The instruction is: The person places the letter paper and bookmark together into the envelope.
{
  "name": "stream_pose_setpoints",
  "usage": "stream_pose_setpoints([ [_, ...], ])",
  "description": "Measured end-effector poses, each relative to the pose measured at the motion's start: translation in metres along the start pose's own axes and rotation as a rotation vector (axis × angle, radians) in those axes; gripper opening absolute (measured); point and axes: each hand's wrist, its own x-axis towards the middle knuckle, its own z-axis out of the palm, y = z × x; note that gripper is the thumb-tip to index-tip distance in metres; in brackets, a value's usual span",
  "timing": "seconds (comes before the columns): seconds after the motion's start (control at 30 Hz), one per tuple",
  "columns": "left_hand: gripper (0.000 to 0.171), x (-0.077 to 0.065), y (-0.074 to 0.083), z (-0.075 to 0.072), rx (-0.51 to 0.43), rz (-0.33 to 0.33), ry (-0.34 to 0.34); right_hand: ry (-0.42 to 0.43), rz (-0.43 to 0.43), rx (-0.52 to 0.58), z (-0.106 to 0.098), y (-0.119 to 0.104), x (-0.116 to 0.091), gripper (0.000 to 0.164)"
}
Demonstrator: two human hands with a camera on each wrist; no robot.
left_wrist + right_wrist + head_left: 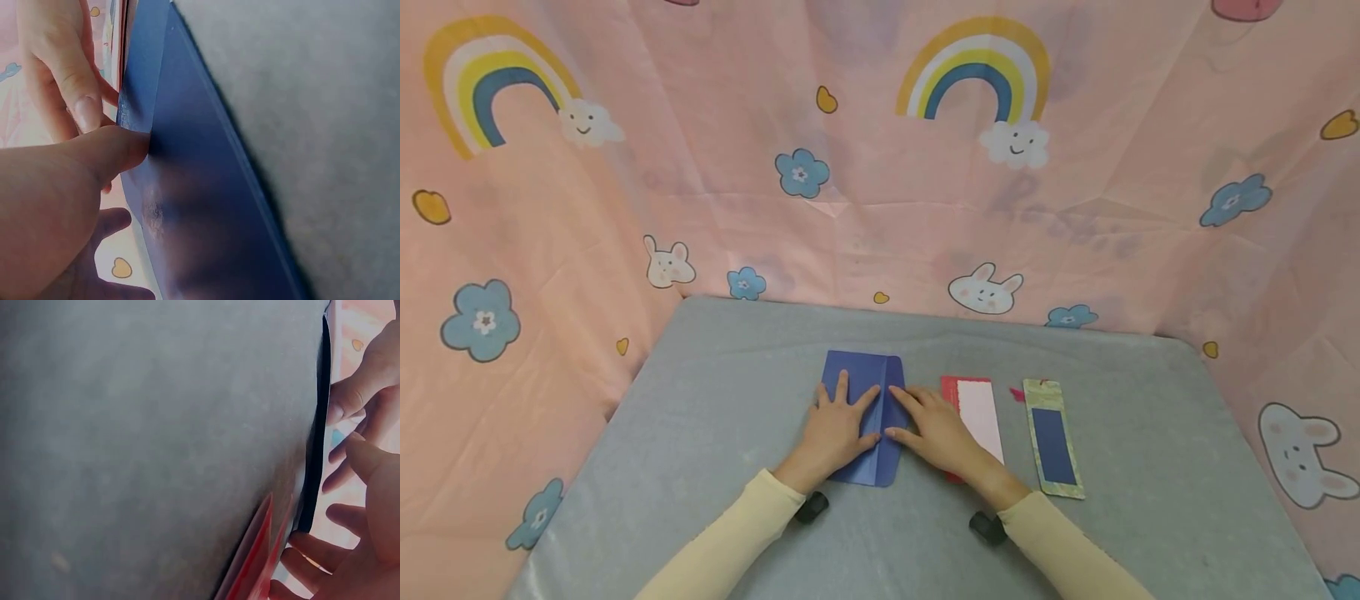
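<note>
A blue paper envelope (854, 363) with a lengthwise crease lies at the middle of the table. My left hand (833, 429) rests on its left part, fingers spread and thumb tip beside the crease. From the other side, my right hand (942, 429) touches the narrow right flap with extended forefinger and thumb. In the left wrist view the left thumb (128, 150) presses at the crease line. The envelope's right edge (317, 425) stands slightly off the table in the right wrist view. Partly under the right hand and wrist is a red card with a pale pink panel (977, 408).
Farther right lies a green-bordered card (1073, 479) with a dark blue panel and a small pink tassel (1017, 394). The grey cloth table (737, 375) meets a pink patterned curtain (865, 242) at the back and sides. Black wrist devices (812, 507) sit under both wrists.
</note>
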Motion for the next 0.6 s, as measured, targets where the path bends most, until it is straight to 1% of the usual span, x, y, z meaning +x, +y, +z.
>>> stream_pose_setpoints([
  [0.33,0.074,0.0017,0.0029,0.0001,-0.016,-0.006,-0.022,0.000,0.003,-0.029,0.0006,-0.0025,0.0002,0.067],
  [0.6,0.068,0.0033,0.0039,-0.0015,-0.037,-0.001,-0.040,-0.032,0.022,-0.046,0.0000,-0.0045,0.0004,0.067],
])
